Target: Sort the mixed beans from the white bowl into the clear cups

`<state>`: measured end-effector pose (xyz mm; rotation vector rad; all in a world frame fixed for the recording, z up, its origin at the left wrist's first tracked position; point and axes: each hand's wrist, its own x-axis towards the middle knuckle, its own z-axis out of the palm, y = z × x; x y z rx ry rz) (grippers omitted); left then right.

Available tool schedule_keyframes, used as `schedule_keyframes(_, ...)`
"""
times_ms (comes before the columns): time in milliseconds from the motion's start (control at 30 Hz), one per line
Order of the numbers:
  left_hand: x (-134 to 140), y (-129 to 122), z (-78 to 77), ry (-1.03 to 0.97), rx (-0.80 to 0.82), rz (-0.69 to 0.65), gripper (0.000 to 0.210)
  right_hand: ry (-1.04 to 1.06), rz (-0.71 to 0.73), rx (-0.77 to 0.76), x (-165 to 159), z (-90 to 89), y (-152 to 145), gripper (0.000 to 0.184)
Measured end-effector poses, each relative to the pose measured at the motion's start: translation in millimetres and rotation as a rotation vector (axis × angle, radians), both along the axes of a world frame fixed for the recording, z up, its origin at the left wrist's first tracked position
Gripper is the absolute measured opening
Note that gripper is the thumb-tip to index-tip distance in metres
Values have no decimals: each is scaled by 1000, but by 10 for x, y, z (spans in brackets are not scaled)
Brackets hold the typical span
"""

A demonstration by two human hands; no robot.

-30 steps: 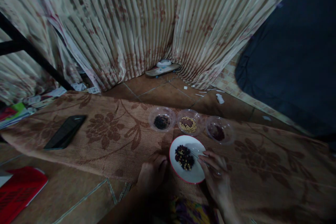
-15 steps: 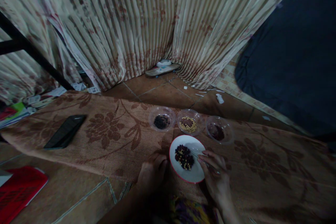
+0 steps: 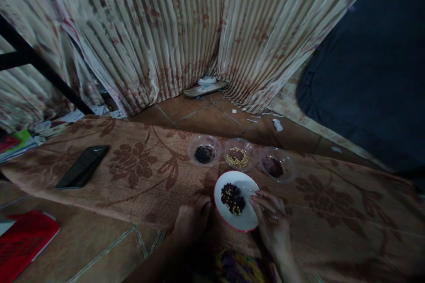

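Note:
A white plate [image 3: 245,222] with a red rim holds a pile of mixed dark and pale yellow beans [image 3: 233,199]. My right hand [image 3: 272,219] is over the plate's right side, its fingers closed on thin metal tweezers [image 3: 246,194] whose tips point at the pile. My left hand [image 3: 192,216] rests on the cloth just left of the plate, fingers curled in, with nothing visible in them. Behind the plate stand three clear plastic bowls: one with black beans [image 3: 204,154], one with yellow beans [image 3: 237,157], one with dark red beans [image 3: 274,167].
A patterned brown cloth [image 3: 146,199] covers the long low table. Toward its left end lies a dark phone [image 3: 83,166]. A red bag [image 3: 29,241] is on the tiled floor at lower left. Beyond the table are a skateboard [image 3: 206,89], paper scraps [image 3: 277,124] and striped curtains [image 3: 186,22].

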<state>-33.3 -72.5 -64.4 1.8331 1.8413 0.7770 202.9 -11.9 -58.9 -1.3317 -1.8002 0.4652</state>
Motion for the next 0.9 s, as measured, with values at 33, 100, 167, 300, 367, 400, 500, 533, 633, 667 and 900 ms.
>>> schedule_keyframes(33,0,-1,-5,-1,-2,3,22,2,-1,6,3,-9,1,18)
schedule_keyframes(100,-1,-2,-8,2,-10,7,22,4,-3,17,8,-24,2,18)
schedule_keyframes(167,-3,-2,-2,2,-15,4,23,2,-3,16,10,-29,1,18)
schedule_keyframes(300,-6,1,19,-14,-1,-7,23,2,-2,-2,2,-6,-6,18)
schedule_keyframes(367,-7,2,24,-16,3,-5,22,5,-4,-3,-5,9,-8,17)
schedule_keyframes(400,-7,3,24,-15,3,-5,22,7,-4,0,-9,14,-9,17)
schedule_keyframes(500,-6,1,15,-7,1,-2,22,20,-3,16,-15,17,-10,15)
schedule_keyframes(533,-5,0,12,-3,-1,0,22,24,-3,17,-16,16,-11,15)
schedule_keyframes(633,-4,-1,6,2,-2,9,21,32,-15,2,-16,15,-16,15)
schedule_keyframes(667,-5,0,5,1,2,9,21,32,-21,-2,-17,18,-18,16)
schedule_keyframes(900,-7,6,11,5,6,2,22,55,-79,-29,-18,71,-35,18)
